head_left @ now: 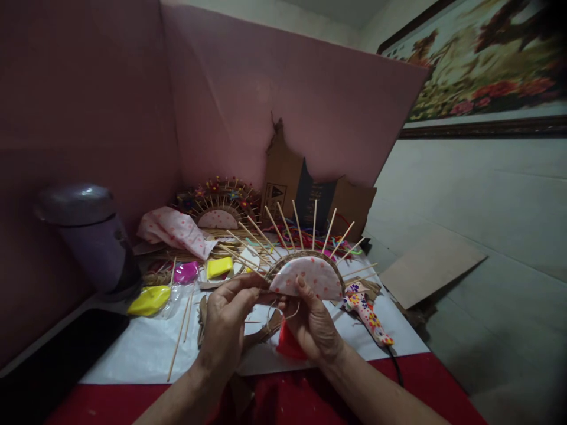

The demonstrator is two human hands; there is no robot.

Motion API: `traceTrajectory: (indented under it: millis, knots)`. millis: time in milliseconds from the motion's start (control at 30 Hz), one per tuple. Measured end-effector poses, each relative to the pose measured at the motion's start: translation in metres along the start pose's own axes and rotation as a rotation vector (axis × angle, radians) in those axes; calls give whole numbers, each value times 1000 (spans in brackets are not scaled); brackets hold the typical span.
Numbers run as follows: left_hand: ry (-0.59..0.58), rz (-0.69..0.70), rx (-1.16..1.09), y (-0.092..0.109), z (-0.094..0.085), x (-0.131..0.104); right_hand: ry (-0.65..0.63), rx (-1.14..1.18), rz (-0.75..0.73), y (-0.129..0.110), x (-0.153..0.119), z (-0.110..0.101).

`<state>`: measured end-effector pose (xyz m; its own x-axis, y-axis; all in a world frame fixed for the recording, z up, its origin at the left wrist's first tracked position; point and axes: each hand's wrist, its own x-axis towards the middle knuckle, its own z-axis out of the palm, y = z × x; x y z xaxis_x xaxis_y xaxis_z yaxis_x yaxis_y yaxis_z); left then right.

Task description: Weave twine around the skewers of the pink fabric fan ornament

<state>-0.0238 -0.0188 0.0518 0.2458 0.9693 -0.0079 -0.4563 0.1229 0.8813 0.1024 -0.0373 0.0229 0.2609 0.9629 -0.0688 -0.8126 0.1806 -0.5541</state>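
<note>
A half-round piece (310, 276) covered in white cloth with red dots is held up over the table, its curved edge up and wooden sticks fanning out from it. Brown twine runs along that curved edge. My right hand (316, 324) grips the piece from below, thumb on the cloth face. At the lower left corner, my left hand (230, 310) pinches near the twine; a loose end of twine (290, 311) curls between the hands. What exactly the left fingertips hold is too small to tell.
Around lie a glue gun (367, 313), yellow pack (219, 267), magenta pack (186, 272), loose sticks (179, 342), dotted cloth (175, 229) and red item (290, 342). Behind stand a similar half-round piece (218, 219) and cardboard (283, 171). A tumbler (95, 242) and dark device (66, 360) are left.
</note>
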Motion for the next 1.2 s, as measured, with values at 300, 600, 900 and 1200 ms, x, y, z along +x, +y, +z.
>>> traceTrajectory:
  millis: [300,600,900,1200]
  knots:
    - [-141,25,51,-3,-4,5,-6,7,15,-2,2,1]
    - [-128,20,122,-8,-6,8,-20,19,7,1,6,-5]
    - [-41,-69,337,-9,0,12,-120,54,54,-3,6,-6]
    - [60,87,184,-8,-8,6,-93,86,73,-5,6,-5]
